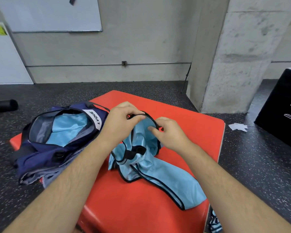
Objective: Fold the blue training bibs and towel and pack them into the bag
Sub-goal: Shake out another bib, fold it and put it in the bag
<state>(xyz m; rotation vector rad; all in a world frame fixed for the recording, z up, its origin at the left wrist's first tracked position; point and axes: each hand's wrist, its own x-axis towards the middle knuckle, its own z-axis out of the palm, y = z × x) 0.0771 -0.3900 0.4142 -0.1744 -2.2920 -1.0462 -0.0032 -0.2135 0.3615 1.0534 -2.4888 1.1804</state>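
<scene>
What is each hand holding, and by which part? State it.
Both hold the bib by its black trim: the left hand pinches the raised loop's top, the right hand its right side. The rest lies on the mat.

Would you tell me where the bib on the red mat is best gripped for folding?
Grip the bib by its black trim at the raised far loop, coming from above, one pinch on each side, as the left hand and right hand do. The trim looks firmest; the rest lies crumpled on the mat.
</scene>
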